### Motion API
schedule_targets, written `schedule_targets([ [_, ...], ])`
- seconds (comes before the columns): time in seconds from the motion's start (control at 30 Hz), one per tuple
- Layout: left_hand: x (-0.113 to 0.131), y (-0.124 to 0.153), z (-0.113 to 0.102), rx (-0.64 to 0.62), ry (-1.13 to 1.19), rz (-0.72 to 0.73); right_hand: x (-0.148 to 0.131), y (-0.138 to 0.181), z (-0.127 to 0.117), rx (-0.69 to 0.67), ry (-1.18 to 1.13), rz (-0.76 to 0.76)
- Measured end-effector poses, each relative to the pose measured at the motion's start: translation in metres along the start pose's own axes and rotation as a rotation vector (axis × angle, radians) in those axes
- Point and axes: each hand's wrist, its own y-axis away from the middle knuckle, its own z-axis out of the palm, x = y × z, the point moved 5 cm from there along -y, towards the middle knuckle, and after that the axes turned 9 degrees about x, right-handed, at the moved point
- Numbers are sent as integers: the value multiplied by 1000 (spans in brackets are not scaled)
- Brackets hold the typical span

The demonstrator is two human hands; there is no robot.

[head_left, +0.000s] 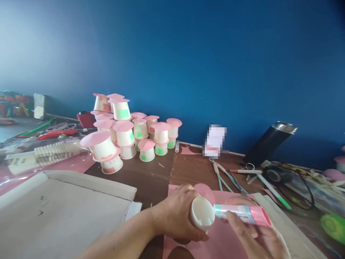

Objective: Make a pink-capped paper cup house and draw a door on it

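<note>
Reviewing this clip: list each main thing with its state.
Left hand, closed around cup
Cup, held tilted, roofless
Right hand, gripping glue stick
Glue stick, sideways, tip at cup's rim
Roofed cups, upside down, some stacked
Cardboard box, open
Pink sheet, flat, holes cut
Bottle, lid unclear

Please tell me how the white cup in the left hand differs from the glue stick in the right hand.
Shape: the white cup is wide and round, while the glue stick is a slim tube.
Colour: the cup is plain white; the glue stick has a pink end and a printed label.
Pose: the cup's round end faces the camera, whereas the glue stick lies sideways, nearly level.
Both are held, one in the left hand, one in the right hand.
</note>
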Motion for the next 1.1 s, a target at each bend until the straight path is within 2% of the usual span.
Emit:
schedule_targets([
  [0.13,-2,1,0,5,-8,-10,3,0,6,-122,-14,-12],
  [0.23,1,1,-2,17,9,-2,6,-1,2,-62,1,14],
  [0.37,6,1,-6,17,-5,-3,7,-1,-3,17,28,-35],
  [0.57,14,0,-11,15,-7,48,-7,-2,3,-58,-36,-169],
  [0.7,15,0,-12,-13,-14,49,-19,-3,5,-43,-55,-229],
  [0.9,16,0,-12,-21,1,47,-24,-2,2,-17,-25,-178],
  [1.1,15,0,-13,-24,-8,35,-10,-1,4,-61,-31,-115],
])
